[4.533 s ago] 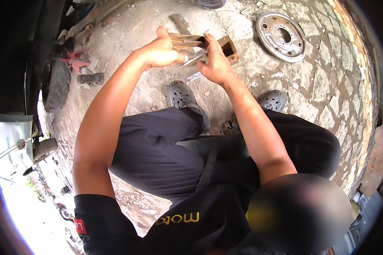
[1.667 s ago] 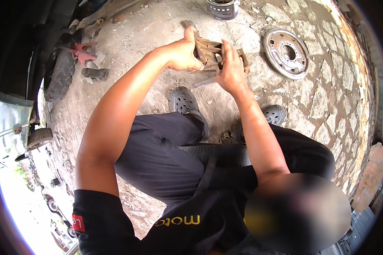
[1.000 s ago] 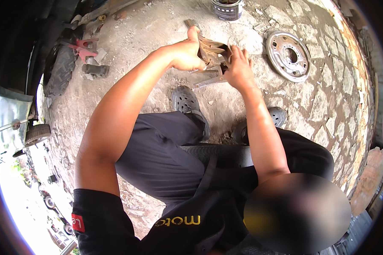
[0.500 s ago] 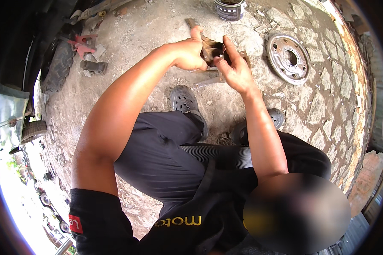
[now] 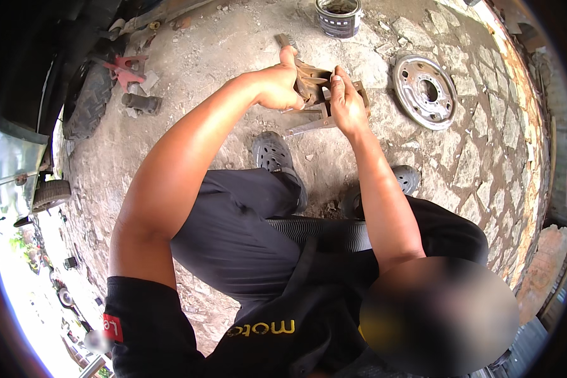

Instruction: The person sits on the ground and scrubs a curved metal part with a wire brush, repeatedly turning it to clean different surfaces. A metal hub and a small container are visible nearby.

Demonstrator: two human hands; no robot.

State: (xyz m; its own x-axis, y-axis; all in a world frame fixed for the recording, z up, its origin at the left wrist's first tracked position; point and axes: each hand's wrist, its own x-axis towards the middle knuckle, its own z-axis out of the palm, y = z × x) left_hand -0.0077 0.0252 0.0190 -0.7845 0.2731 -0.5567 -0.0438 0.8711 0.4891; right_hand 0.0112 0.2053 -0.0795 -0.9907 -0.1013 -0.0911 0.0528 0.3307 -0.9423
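Note:
My left hand (image 5: 276, 87) is closed on the left side of a rusty brown metal part (image 5: 310, 80), hollow and dark inside, held above the ground in front of my feet. A narrow ribbed brownish piece (image 5: 285, 40) sticks out beyond my left fingers; whether it belongs to the part cannot be seen. At the part's right side is my right hand (image 5: 349, 106), its thumb and fingers pressed together. What they pinch, if anything, is too small to make out. Under both hands lies a flat grey metal bar (image 5: 310, 126), partly covered by my right hand.
A dark bucket (image 5: 339, 19) stands beyond my hands. To the right a round steel wheel rim (image 5: 425, 92) lies on the stone paving. A red metal stand (image 5: 126, 70), a dark cylindrical piece (image 5: 142, 103) and a treaded tyre (image 5: 89, 107) are at the left. My clogs (image 5: 272, 151) are close below.
My right thumb and fingers, spread apart before, have come together at the metal part's right side. My left hand keeps its hold, and the part has shifted only slightly.

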